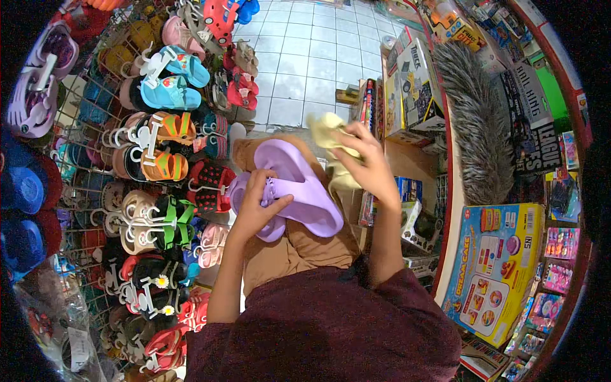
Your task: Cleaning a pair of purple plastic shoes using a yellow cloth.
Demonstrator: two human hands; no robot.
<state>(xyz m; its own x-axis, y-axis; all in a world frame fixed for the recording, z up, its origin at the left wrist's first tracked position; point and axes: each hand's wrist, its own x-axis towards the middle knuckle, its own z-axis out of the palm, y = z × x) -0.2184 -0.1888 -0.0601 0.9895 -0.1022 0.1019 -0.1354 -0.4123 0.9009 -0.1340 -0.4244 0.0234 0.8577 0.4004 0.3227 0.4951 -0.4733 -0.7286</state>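
A pair of purple foam thong sandals [305,196] lies across my lap, their soles partly overlapping. My left hand [260,203] grips them at the strap, thumb spread over the purple foam. Up and to the right, my right hand [365,157] holds a crumpled pale yellow cloth [346,174], slightly blurred, beside the sandals. The cloth does not appear to touch them. My knees, in brown trousers [272,260], are under the sandals.
At left, a wire rack [71,181] carries many children's sandals on white hangers, among them blue sandals [172,93] and orange sandals [164,164]. At right, a red-edged shelf [441,267] holds boxed toys, including a truck box [413,86]. Tiled floor [296,62] lies ahead.
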